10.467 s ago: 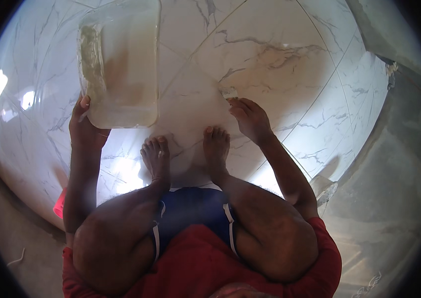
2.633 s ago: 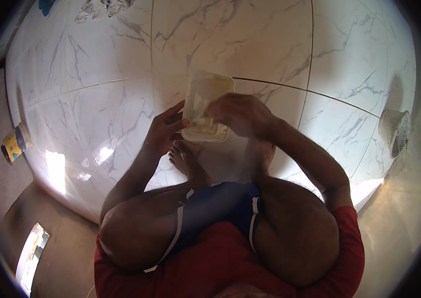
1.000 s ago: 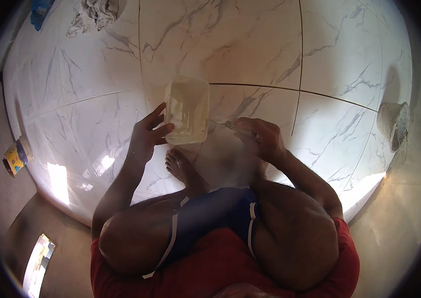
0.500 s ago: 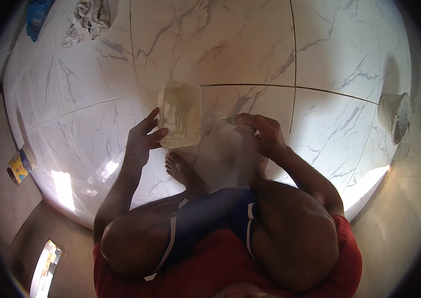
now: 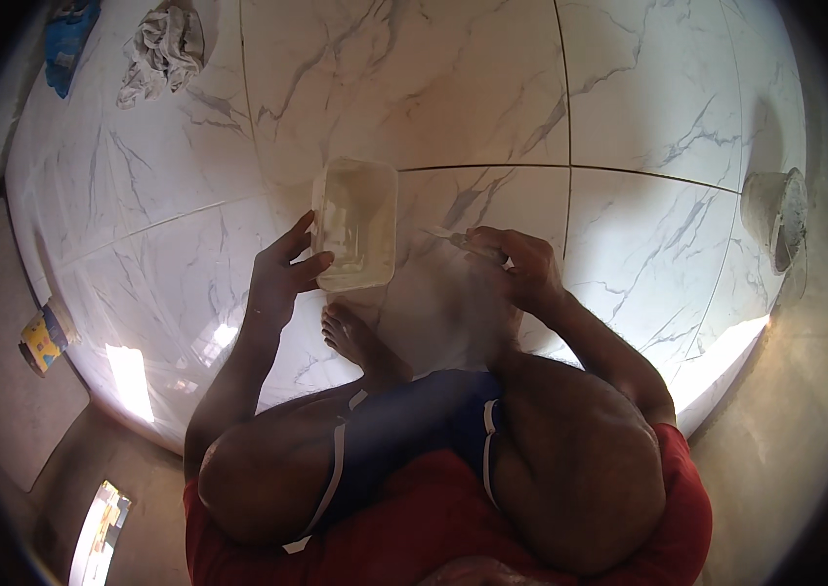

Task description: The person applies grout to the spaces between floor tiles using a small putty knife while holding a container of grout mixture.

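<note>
The person's left hand [image 5: 282,273] pinches the near left side of a pale rectangular tub [image 5: 360,230], thumb toward its rim; the tub is ahead of the feet, though whether its base touches the tiled floor [image 5: 414,107] cannot be told; the right hand [image 5: 521,266] closes on a small pale-tipped tool [image 5: 455,237], apart from the tub's right edge; the tub looks light, thin-walled and slightly flexible, perhaps slick where it shines, so its rim and side wall seem the best hold; tiles stretch beyond it, the crumpled cloth [image 5: 165,54] well apart.
</note>
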Tool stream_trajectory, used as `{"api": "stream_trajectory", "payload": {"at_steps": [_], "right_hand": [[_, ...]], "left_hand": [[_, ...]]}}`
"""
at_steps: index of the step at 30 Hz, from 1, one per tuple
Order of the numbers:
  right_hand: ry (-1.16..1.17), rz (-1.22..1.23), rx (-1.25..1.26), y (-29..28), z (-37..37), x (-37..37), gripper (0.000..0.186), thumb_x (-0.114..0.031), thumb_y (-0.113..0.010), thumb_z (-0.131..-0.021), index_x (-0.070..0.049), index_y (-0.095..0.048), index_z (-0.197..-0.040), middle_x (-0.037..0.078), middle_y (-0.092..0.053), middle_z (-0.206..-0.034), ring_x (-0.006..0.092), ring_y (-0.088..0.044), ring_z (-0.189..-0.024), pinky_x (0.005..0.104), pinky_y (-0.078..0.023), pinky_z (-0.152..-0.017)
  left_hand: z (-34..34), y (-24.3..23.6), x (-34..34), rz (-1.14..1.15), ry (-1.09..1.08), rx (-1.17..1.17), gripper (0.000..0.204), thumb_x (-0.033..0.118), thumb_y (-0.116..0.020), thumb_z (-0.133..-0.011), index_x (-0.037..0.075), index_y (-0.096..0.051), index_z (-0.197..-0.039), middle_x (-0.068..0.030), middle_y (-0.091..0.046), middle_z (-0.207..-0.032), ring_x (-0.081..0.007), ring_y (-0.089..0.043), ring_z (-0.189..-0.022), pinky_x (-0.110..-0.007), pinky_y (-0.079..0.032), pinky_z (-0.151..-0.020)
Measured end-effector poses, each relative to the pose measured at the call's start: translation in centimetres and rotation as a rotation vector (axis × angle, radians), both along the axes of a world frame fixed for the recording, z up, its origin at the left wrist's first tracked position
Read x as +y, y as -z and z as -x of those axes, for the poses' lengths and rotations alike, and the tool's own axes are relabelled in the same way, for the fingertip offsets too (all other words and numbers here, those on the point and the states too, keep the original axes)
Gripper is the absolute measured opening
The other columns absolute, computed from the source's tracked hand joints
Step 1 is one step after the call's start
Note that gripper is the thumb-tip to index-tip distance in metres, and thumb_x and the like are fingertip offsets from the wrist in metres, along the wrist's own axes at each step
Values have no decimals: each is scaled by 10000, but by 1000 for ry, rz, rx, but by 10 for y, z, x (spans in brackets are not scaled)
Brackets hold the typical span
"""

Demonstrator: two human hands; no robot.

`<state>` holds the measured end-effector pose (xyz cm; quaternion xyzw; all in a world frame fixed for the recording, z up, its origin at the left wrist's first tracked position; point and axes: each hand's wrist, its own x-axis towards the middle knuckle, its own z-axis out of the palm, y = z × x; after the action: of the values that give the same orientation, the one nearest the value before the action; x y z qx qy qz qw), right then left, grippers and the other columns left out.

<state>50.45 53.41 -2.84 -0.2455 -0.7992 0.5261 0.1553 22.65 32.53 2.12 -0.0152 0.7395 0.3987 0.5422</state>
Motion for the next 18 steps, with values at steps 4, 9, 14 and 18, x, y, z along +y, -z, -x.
{"api": "stream_trajectory", "payload": {"at_steps": [4, 9, 14, 18], "right_hand": [[11, 4, -10, -4, -7, 2, 261, -95, -812, -823, -46, -690, -1048, 121, -755, -983, 250, -751, -799, 321, -597, -654], [17, 5, -34, -4, -16, 5, 267, -96, -810, -818, -41, -691, -1051, 127, -752, -969, 247, -750, -795, 316, -595, -654], [40, 42, -25, -3, -28, 9, 271, -93, -805, -809, -36, -693, -1049, 123, -751, -958, 240, -745, -773, 322, -594, -634], [63, 44, -23, -1, -37, 12, 279, -96, -807, -808, -33, -693, -1054, 119, -752, -953, 238, -741, -746, 321, -592, -618]], "left_hand": [[-3, -4, 8, -10, 34, 1, 745, 20, -755, -845, 39, -429, -1515, -183, -623, -1339, -247, -696, -1058, -392, -640, -844], [-8, -4, 17, -4, 69, 19, 761, 42, -769, -836, 32, -426, -1515, -187, -618, -1345, -249, -692, -1066, -390, -637, -846], [-13, -5, 29, 10, 113, 40, 767, 73, -793, -819, 45, -452, -1505, -244, -576, -1376, -265, -676, -1095, -387, -629, -851], [-17, -12, 42, 49, 163, 83, 771, 114, -818, -799, 71, -486, -1493, -323, -499, -1419, -300, -654, -1135, -382, -620, -846]]}}
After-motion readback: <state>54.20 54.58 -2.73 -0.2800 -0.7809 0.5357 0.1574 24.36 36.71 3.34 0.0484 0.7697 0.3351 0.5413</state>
